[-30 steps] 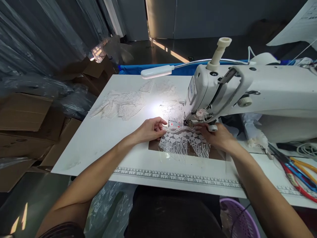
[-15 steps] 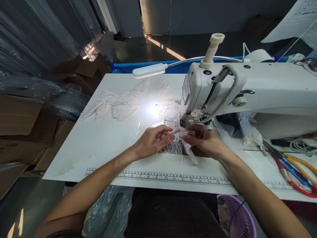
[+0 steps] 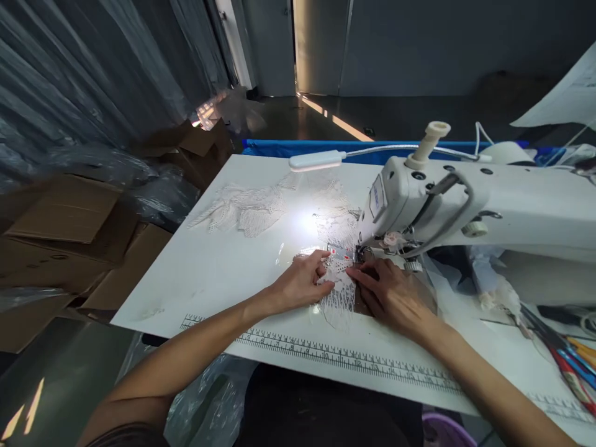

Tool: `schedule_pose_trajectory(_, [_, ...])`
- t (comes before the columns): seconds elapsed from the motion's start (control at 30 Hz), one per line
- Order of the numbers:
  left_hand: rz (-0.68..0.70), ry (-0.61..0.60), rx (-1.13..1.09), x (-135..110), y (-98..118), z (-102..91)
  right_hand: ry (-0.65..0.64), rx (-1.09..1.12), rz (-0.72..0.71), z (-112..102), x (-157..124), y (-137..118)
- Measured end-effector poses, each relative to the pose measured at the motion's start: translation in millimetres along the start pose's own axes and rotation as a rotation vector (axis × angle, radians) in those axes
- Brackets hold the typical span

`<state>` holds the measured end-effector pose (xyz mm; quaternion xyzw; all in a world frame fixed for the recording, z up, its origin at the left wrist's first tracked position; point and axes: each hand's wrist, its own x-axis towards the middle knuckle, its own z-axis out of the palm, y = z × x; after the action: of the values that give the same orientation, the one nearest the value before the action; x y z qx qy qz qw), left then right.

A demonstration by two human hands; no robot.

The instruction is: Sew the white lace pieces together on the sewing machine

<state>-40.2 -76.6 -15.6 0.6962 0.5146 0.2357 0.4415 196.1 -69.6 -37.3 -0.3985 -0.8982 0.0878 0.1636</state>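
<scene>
A white openwork lace piece [image 3: 339,301] lies under the front of the sewing machine head [image 3: 388,198], beside the needle area. My left hand [image 3: 298,284] rests at the lace's left side, its index finger and thumb spread apart with the fingertips on the lace. The fingers of my right hand [image 3: 395,288] are closed together at the lace's right edge, close to the presser foot; its thumb is mostly hidden. More lace [image 3: 338,226] continues behind the needle area on the white table [image 3: 200,279].
Spread-out lace pieces [image 3: 246,208] lie at the back left, under a lit lamp [image 3: 316,161]. A printed ruler [image 3: 298,347] runs along the front edge. Scissors [image 3: 565,357] lie at the right. Cardboard boxes [image 3: 65,211] stand left of the table; a purple basket [image 3: 447,431] is below.
The view has shifted, so the scene sits lower and further right. My left thumb and index finger have spread apart, and the narrow strip raised between my hands now lies flatter.
</scene>
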Motion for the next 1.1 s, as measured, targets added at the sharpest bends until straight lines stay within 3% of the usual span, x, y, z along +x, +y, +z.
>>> schedule_pose_trajectory(0.1, [0.118, -0.008, 0.154, -1.4, -4.7, -5.9, 0.026, -0.153, -0.017, 9.7, -0.6, -2.6])
schedule_pose_trajectory(0.27, [0.304, 0.002, 0.370, 0.0, -11.0, -5.0, 0.032, -0.177, -0.007, 13.5, -1.2, -3.3])
schedule_pose_trajectory(0.43, [0.248, 0.123, 0.325, -0.3, -9.5, -1.9, 0.040, -0.168, 0.019, 14.6, -2.3, -4.8])
schedule_pose_trajectory(0.77, [0.241, -0.002, 0.189, -3.8, -8.9, -5.2, 0.106, -0.139, 0.018, 21.1, -3.9, -3.2])
schedule_pose_trajectory(1.1, [0.190, 0.006, 0.235, -7.7, -7.8, -1.8, 0.106, -0.033, -0.032, 20.1, -11.7, 1.1])
